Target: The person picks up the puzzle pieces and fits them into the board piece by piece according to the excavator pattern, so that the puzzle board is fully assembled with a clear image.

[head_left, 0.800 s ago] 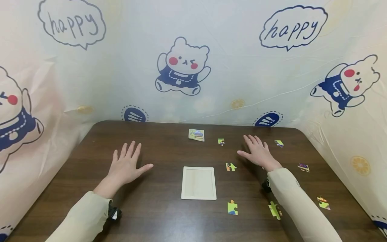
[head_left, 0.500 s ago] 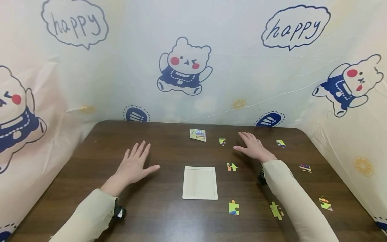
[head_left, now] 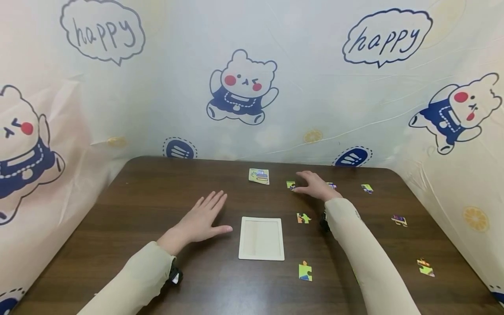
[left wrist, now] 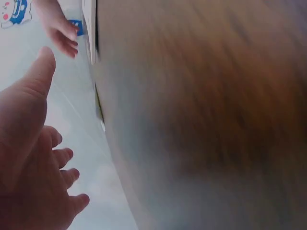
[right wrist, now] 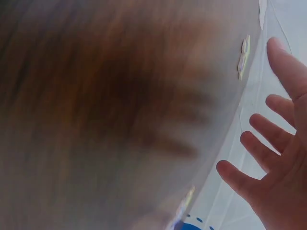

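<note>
The bare right hand [head_left: 315,184], loosely spread and holding nothing, is nearer than the also empty left hand [head_left: 197,222] to the small flat green-and-dark jigsaw piece [head_left: 290,184], which lies just beside the former at nine o'clock, its long axis unclear.

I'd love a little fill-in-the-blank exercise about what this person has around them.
1. The person's bare left hand and bare right hand hold ____.
2. Flat, multicoloured jigsaw pieces lie to the ____ of the square, white tray.
3. Blue-outlined speech bubbles on the pale fabric backdrop read "____".
Missing words: nothing; right; happy.
</note>
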`<state>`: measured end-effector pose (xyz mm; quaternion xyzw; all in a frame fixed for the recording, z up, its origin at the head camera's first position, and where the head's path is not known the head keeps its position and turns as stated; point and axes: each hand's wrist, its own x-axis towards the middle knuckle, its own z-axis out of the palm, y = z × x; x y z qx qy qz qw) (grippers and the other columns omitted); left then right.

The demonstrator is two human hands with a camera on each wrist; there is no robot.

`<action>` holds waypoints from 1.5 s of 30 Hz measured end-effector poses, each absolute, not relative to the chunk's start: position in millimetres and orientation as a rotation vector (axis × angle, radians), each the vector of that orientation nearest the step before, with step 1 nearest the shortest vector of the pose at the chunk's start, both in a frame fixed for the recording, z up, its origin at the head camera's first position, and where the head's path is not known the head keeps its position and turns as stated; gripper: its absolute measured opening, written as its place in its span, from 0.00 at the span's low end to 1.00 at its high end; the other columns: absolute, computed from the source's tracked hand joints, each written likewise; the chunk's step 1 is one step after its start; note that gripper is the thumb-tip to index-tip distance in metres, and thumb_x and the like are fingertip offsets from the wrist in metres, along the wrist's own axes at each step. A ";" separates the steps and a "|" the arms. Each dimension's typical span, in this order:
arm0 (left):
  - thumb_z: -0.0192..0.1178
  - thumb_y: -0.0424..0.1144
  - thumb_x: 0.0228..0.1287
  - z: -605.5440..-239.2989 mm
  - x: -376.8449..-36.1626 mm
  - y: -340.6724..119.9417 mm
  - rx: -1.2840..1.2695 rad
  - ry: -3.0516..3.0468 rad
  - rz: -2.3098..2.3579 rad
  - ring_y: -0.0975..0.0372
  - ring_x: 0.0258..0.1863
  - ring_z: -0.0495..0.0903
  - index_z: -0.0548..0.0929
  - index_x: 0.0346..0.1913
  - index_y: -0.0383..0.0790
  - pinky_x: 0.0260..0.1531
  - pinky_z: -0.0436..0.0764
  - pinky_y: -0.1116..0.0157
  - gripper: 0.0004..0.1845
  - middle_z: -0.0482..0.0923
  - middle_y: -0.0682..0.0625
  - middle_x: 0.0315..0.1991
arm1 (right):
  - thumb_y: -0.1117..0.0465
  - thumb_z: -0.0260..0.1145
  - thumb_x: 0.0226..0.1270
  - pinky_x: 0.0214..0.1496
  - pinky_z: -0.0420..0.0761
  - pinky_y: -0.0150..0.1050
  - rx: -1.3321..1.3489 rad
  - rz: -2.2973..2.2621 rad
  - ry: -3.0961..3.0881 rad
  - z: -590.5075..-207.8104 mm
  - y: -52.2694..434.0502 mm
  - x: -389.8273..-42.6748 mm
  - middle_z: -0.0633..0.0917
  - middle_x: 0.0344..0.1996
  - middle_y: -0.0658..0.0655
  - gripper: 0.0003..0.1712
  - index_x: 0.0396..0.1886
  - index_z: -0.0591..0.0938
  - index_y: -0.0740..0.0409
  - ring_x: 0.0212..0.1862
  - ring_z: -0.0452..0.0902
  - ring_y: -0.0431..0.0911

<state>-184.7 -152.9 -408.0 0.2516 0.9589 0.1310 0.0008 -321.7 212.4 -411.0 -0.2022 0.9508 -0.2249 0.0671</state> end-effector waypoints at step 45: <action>0.59 0.62 0.53 -403.0 -159.1 -103.6 0.894 2.754 0.133 0.51 0.68 0.52 0.59 0.68 0.31 0.63 0.52 0.51 0.48 0.55 0.42 0.68 | 0.56 0.65 0.62 0.49 0.73 0.52 -0.568 -0.475 3.044 -401.3 175.3 -312.7 0.78 0.47 0.61 0.19 0.49 0.79 0.62 0.50 0.74 0.55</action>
